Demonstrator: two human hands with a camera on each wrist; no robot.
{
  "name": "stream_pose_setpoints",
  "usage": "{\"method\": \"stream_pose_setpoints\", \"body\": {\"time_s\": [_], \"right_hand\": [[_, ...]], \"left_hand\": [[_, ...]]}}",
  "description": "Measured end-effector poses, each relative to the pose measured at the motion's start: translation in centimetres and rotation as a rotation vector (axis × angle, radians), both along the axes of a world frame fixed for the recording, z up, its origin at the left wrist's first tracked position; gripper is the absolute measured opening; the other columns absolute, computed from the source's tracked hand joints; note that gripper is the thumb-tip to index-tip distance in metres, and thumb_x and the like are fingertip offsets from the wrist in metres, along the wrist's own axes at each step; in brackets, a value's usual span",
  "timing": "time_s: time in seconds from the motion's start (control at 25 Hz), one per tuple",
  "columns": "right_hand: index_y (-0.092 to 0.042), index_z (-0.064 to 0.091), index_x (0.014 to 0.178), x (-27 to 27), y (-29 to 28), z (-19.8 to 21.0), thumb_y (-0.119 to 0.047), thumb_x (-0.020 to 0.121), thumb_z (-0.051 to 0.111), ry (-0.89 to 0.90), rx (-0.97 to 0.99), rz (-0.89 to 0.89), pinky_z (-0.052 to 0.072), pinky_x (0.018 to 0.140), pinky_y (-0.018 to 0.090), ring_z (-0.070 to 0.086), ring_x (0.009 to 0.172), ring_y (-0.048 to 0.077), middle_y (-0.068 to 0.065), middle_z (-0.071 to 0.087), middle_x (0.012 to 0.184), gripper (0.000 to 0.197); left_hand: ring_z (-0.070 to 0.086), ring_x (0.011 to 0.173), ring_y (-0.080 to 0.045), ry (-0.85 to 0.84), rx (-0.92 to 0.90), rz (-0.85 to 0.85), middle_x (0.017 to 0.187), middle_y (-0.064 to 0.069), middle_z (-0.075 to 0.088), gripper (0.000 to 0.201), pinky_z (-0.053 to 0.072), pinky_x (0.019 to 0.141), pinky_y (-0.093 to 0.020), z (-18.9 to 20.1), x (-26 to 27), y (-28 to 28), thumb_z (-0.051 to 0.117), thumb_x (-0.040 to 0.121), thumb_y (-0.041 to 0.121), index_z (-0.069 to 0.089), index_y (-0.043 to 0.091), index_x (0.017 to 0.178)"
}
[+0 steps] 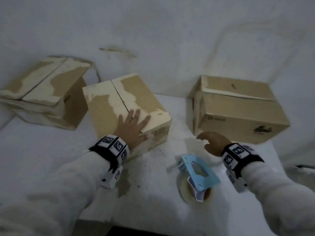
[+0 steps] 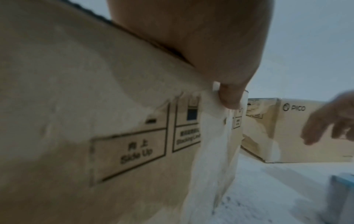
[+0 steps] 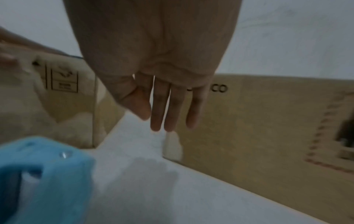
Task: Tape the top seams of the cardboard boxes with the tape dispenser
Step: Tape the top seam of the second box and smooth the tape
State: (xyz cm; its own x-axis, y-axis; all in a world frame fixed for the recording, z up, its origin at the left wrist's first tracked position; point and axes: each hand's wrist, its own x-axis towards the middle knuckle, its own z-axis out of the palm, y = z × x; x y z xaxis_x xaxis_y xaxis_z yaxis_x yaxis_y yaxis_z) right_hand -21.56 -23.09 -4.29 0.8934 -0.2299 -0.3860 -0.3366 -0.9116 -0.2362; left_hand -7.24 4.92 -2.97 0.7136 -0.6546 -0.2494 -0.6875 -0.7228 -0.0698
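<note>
Three cardboard boxes stand on the white table [image 1: 51, 159]. My left hand [image 1: 134, 125] lies flat on the near corner of the middle box [image 1: 109, 103], fingers spread across its top seam, thumb [image 2: 229, 98] on the front edge. My right hand [image 1: 211, 142] hovers with straight fingers [image 3: 162, 113] just before the lower left corner of the right box [image 1: 238, 108], holding nothing. The blue tape dispenser [image 1: 197, 172] lies on the table below my right hand, its tape roll [image 1: 184, 189] toward me. It also shows as a blue blur, the dispenser [image 3: 38, 174], in the right wrist view.
A third box [image 1: 42, 92] with a torn top sits at the far left against the white wall [image 1: 170, 31]. The table's near edge [image 1: 136, 225] runs along the bottom. The PICO-marked right box [image 2: 287, 128] shows beyond my thumb.
</note>
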Motion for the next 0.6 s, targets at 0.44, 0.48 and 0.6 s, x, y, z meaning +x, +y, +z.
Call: {"method": "stream_pose_setpoints", "body": {"time_s": [0.44, 0.48, 0.6], "right_hand": [[-0.025, 0.033, 0.140, -8.1, -1.6, -5.9, -0.029, 0.081, 0.064, 0.289, -0.256, 0.264, 0.022, 0.109, 0.042, 0.036, 0.131, 0.026, 0.006, 0.042, 0.138, 0.067], [-0.021, 0.036, 0.137, -8.1, -1.5, -6.0, -0.025, 0.085, 0.059, 0.244, -0.207, 0.251, 0.026, 0.107, 0.040, 0.040, 0.128, 0.027, 0.009, 0.044, 0.136, 0.058], [-0.014, 0.042, 0.131, -8.2, -1.9, -6.2, -0.014, 0.087, 0.054, 0.195, -0.043, 0.185, 0.034, 0.104, 0.042, 0.046, 0.123, 0.030, 0.014, 0.047, 0.131, 0.046]], "left_hand": [[-0.010, 0.146, -0.034, 0.001, -0.069, 0.189, 0.158, -0.010, -0.016, 0.074, 0.004, 0.114, -0.058, -0.7, -7.1, -4.8, 0.026, 0.092, 0.061, -0.010, 0.030, 0.149], [-0.010, 0.146, -0.034, 0.001, -0.063, 0.201, 0.158, -0.010, -0.016, 0.074, 0.004, 0.114, -0.058, -0.6, -7.2, -5.0, 0.026, 0.092, 0.060, -0.010, 0.030, 0.149], [-0.010, 0.146, -0.033, 0.011, -0.055, 0.225, 0.158, -0.010, -0.016, 0.074, 0.003, 0.114, -0.058, -0.5, -7.1, -5.2, 0.028, 0.092, 0.060, -0.010, 0.030, 0.149]]}}
